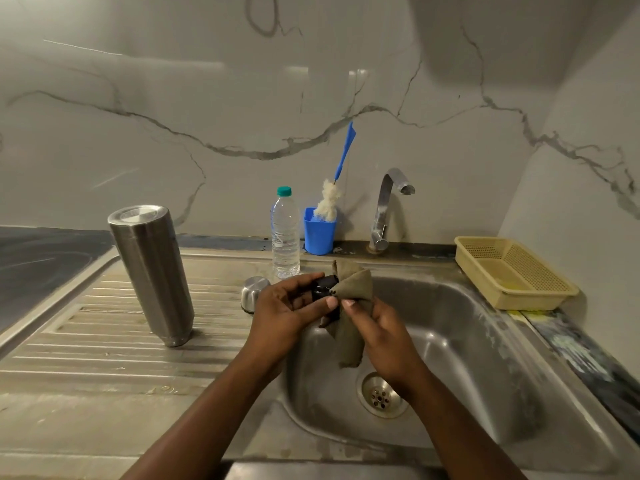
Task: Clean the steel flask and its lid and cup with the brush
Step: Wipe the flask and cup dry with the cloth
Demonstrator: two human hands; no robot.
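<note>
Head camera, looking down over a steel kitchen sink point(467, 341) set against a marble-patterned wall.

At the centre of the picture, over the near-left rim of the basin, two bare hands meet. The left hand point(287, 313) has its fingers curled round a small dark lid point(323, 287), with the thumb lying across its front. The right hand point(377, 334) pinches an olive-brown cloth point(351, 306) between thumb and fingertips and holds it against the lid. The cloth's loose end hangs down towards the drain point(381, 394) at 5 o'clock.

At 9 o'clock the steel flask point(150, 271) stands mouth down on the ribbed draining board, leaning a little. Just left of the hands, a small steel cup point(254, 294) sits upside down on the same board.

At 12 o'clock, behind the hands, the brush point(330, 200) stands bristles down in a blue tumbler point(318, 233), its blue handle pointing up. A clear plastic water bottle point(285, 233) stands just left of the tumbler, and the tap point(388, 206) is at 1 o'clock. A yellow plastic basket point(512, 271) rests on the counter at 3 o'clock.

Judging by the parked brush and the inverted flask and cup, the scrubbing looks finished. The lid seems to be the last piece, being wiped. No running water is visible.
</note>
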